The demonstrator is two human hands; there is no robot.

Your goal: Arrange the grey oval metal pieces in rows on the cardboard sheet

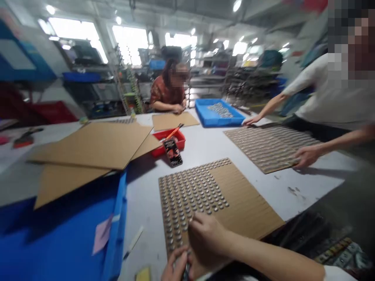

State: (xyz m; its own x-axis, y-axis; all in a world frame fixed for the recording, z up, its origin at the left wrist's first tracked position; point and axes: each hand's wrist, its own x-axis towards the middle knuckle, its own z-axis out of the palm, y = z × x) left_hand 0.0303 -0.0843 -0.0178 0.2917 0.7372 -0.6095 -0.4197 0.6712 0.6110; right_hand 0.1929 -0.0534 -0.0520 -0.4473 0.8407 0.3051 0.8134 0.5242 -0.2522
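Observation:
A brown cardboard sheet (pixel 246 203) lies in front of me, with rows of small round metal pieces (pixel 187 195) over its left and far parts. My right hand (pixel 209 234) is over the sheet at the near end of the rows, fingertips pinched together. Whatever sits between those fingertips is too small to make out. At the sheet's near left corner my left hand (pixel 177 265) is curled, partly cut off by the bottom edge. Something small and shiny shows at its fingers, but its kind is unclear.
Left stands a big blue bin (pixel 115 234) under stacked cardboard sheets (pixel 102 144). Beyond are a red tray (pixel 181 142), a phone (pixel 172 151) leaning on it, and a blue tray (pixel 205 117) of small parts. One person sits opposite; another at right grips a filled sheet (pixel 269 144).

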